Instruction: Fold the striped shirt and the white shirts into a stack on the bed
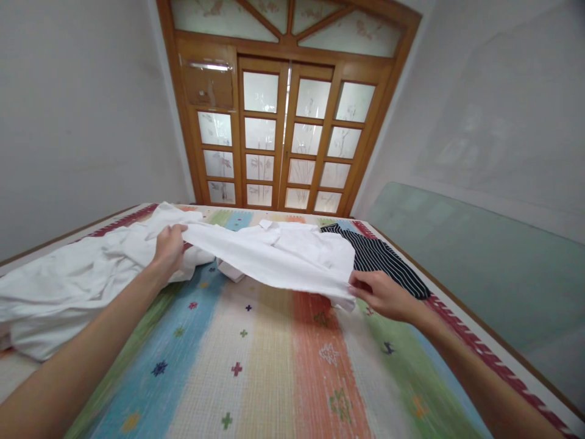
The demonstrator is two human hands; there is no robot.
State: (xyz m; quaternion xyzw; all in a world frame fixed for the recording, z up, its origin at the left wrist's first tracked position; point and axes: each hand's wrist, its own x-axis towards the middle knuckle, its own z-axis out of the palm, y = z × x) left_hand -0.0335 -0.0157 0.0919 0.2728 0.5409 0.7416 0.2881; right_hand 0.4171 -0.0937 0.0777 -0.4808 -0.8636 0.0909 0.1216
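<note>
A white garment (274,256), probably a shirt, is stretched between my two hands above the bed. My left hand (170,245) is closed on its left end, beside a heap of white cloth. At the lower right corner, my right hand (377,291) pinches the garment's edge between thumb and fingers. The near edge hangs taut in a line between both hands, while the far part lies loosely folded on the bedspread. Which part of the garment each hand holds is not clear.
A rumpled heap of white cloth (82,274) covers the bed's left side. Beyond my right hand lies a black-and-white striped garment (388,262). Below is a colourful striped bedspread (269,360). A pale green panel (475,256) runs along the right; wooden glass doors (283,134) stand behind.
</note>
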